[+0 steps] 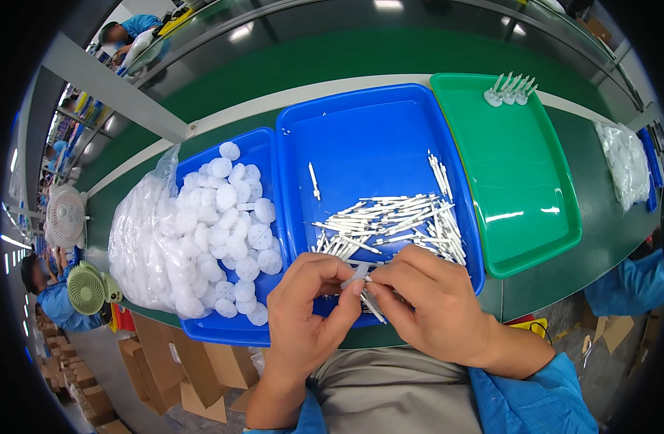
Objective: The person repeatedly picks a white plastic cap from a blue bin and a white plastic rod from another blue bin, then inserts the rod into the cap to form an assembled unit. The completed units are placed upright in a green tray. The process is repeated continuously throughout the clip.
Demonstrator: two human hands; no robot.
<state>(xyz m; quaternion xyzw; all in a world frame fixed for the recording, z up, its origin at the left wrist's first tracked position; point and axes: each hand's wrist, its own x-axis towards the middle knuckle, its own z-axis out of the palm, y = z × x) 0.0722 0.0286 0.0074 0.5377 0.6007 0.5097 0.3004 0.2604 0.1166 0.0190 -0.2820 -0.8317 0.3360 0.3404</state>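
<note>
Near the front edge of the middle blue tray [361,137], my two hands meet, fingertips almost touching. My left hand [303,311] pinches a translucent white plastic disc [356,275], seen partly edge-on between thumb and forefinger. In my right hand [437,307], thumb and forefinger are closed on a thin white stick, its end against the disc; the fingers hide most of it. Another stretch of white stick [374,307] shows below the fingertips; whether it is held, I cannot tell. Beyond my hands, many loose white sticks [390,217] with thin pointed tips lie piled in that tray.
To the left, round white discs [227,197] spill from a clear plastic bag [140,235] into another blue tray [230,329]. A green tray [520,159] on the right bears several upright disc-and-stick pieces [509,92]. Two fans and a co-worker [61,300] are at far left.
</note>
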